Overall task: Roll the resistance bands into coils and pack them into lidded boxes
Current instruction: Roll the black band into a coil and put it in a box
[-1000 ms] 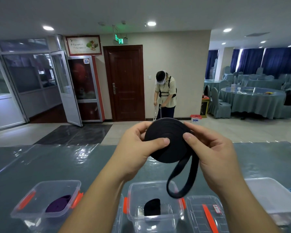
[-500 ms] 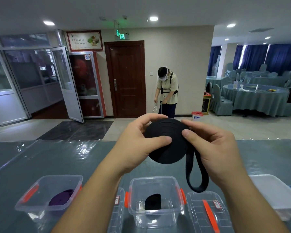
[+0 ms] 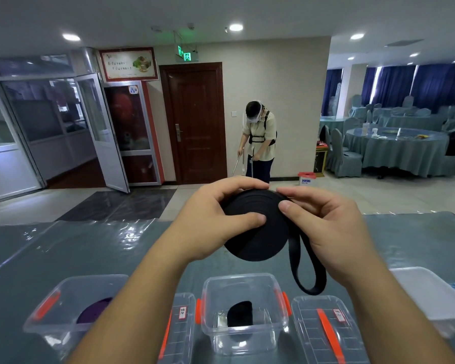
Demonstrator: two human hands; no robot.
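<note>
I hold a black resistance band (image 3: 255,240), wound into a flat coil, in the air above the table. My left hand (image 3: 210,219) grips the coil from the left, thumb across its face. My right hand (image 3: 326,227) pinches its right edge, and a loose loop of band (image 3: 309,282) hangs below. Under the coil stands an open clear box (image 3: 271,287) with orange latches and a dark item inside. A second open box (image 3: 50,308) at the left holds a purple coil (image 3: 95,311).
Two clear lids lie flat beside the middle box, one lid (image 3: 179,329) on its left and another lid (image 3: 323,332) on its right. A white-lidded box (image 3: 431,295) sits at the right. The table (image 3: 63,253) has a glossy plastic cover. A person (image 3: 259,140) stands near the far door.
The hanging loop has grown shorter as more band wound onto the coil. My right fingers moved up to the coil's top edge. The view tilted slightly.
</note>
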